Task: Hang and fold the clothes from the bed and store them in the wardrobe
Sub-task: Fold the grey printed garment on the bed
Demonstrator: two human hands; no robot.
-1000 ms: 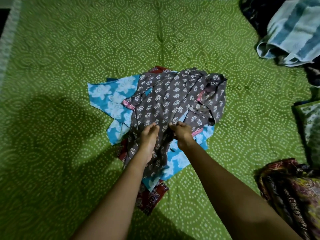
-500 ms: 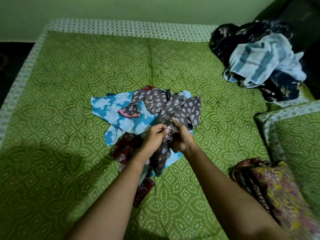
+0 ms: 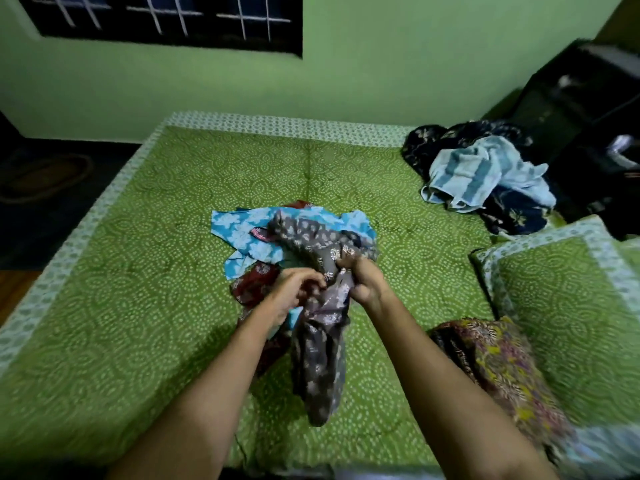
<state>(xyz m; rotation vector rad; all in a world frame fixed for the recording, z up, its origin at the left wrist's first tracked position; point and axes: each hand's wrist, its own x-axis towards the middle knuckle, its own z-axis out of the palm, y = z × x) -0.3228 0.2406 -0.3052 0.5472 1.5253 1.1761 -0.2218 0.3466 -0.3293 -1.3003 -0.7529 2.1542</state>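
The 2 hands work close together above the middle of the bed (image 3: 138,271). The left hand (image 3: 292,294) and right hand (image 3: 363,280) both have their fingers curled tight into a grey printed garment (image 3: 320,368). Its upper part bunches behind the knuckles, and the rest hangs toward the near edge. Under it lie a blue flowered cloth (image 3: 239,230) and a dark red cloth (image 3: 254,285). At the far right corner a striped towel (image 3: 478,174) tops a navy cloth (image 3: 516,213). Along the right edge sit a green pillow (image 3: 568,313) and a multicoloured cloth (image 3: 502,365).
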